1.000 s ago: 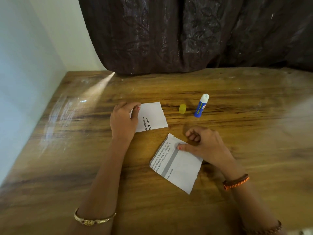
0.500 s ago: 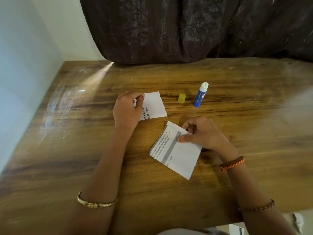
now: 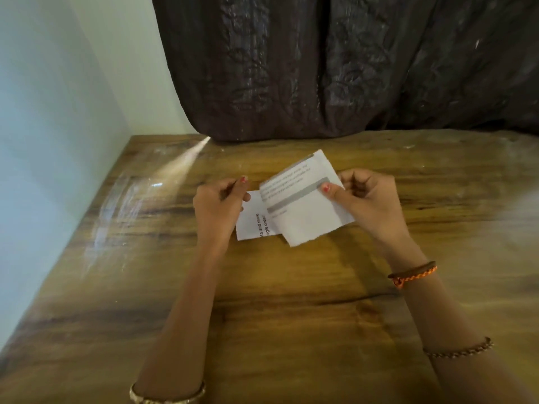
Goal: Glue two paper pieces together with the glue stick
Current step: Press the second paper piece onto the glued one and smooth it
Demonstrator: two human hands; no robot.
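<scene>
Your right hand (image 3: 369,204) is gripping the larger paper piece (image 3: 303,208), thumb pressing on its printed face near the grey band and the curled fingers behind its right edge. That piece is lifted and tilted, its far corner pointing toward the curtain (image 3: 350,65), and its lower left part is overlapping the smaller paper piece (image 3: 253,221).

Your left hand (image 3: 217,204) is pinching the smaller piece at its upper left edge, fingers curled round it, so that grip is closed on paper too. The smaller piece is lying low beside the hand, with two short lines of dark print showing along its right side; whether it is resting flat on the desk (image 3: 291,301) you cannot tell from here. Both papers are sitting near the middle of the desk, slightly toward the far side.

No container is showing in this view. The glue stick and its cap are not visible; the raised paper and your right hand are covering that stretch of the desk.

Around you, the dark curtain is hanging along the far edge of the desk, and a pale wall (image 3: 58,141) is running along the left. A streak of light (image 3: 186,161) is falling across the far left corner of the wood. You are wearing a gold bangle (image 3: 166,396) on the left wrist and a braided orange band (image 3: 412,274) on the right.
</scene>
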